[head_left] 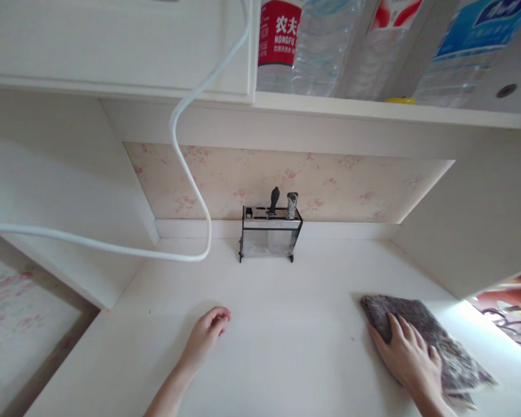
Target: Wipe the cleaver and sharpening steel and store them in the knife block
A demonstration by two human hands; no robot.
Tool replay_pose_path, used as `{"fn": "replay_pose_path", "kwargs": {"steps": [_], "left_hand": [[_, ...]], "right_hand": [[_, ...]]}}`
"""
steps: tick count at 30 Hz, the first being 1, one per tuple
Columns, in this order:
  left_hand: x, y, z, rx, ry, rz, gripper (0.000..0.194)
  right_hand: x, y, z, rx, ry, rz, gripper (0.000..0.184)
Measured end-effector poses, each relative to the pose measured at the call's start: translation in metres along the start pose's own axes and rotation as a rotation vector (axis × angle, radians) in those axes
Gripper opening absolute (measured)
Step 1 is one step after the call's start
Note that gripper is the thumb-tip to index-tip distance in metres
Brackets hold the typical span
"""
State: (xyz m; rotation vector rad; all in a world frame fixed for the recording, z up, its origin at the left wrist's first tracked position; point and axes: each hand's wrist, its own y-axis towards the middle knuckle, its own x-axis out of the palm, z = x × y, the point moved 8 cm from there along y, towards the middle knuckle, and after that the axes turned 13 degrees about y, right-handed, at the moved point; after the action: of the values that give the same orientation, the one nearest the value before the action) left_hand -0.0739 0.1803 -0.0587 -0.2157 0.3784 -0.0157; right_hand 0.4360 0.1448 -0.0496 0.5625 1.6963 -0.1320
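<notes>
A grey-brown, fuzzy cleaning cloth (445,350) lies folded on the white counter (282,347) at the right. My right hand (410,359) is on top of it, palm down, with bent fingers pressing the cloth against the surface. My left hand (208,333) rests over the counter left of centre, its fingers curled in and nothing visible in them. Against the back wall stands a knife block (269,240) with clear sides and a black frame, two handles sticking up from its top. Both hands are apart from the block.
A white cable (191,174) hangs in front of the upper cabinet (113,46) and runs to the left edge. Several water bottles (280,40) stand on the open shelf above. White side panels (473,214) bound the counter, with floral wallpaper (226,179) behind.
</notes>
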Motion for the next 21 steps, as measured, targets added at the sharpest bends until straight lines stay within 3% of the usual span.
{"fn": "replay_pose_path", "kwargs": {"steps": [7, 11, 14, 16, 19, 21], "left_hand": [[-0.007, -0.002, -0.004, -0.012, -0.103, -0.025, 0.025], [-0.005, -0.003, -0.006, 0.007, -0.087, -0.037, 0.023], [-0.003, -0.004, -0.006, 0.008, -0.081, -0.041, 0.024], [-0.002, -0.004, -0.006, 0.009, -0.075, -0.039, 0.025], [-0.003, -0.004, -0.005, 0.015, -0.058, -0.032, 0.025], [-0.004, -0.005, -0.005, 0.022, -0.044, -0.031, 0.026]], "right_hand": [[-0.006, 0.055, -0.017, -0.013, -0.080, -0.371, 0.038], [-0.010, 0.071, -0.044, -0.083, -0.041, -0.446, 0.033], [-0.011, 0.050, -0.094, -0.159, 0.104, -0.505, 0.034], [-0.012, 0.021, -0.139, -0.207, 0.332, -0.582, 0.036], [-0.008, -0.031, -0.205, -0.238, 0.757, -0.840, 0.043], [-0.006, -0.059, -0.235, -0.222, 0.977, -0.976, 0.051]]}}
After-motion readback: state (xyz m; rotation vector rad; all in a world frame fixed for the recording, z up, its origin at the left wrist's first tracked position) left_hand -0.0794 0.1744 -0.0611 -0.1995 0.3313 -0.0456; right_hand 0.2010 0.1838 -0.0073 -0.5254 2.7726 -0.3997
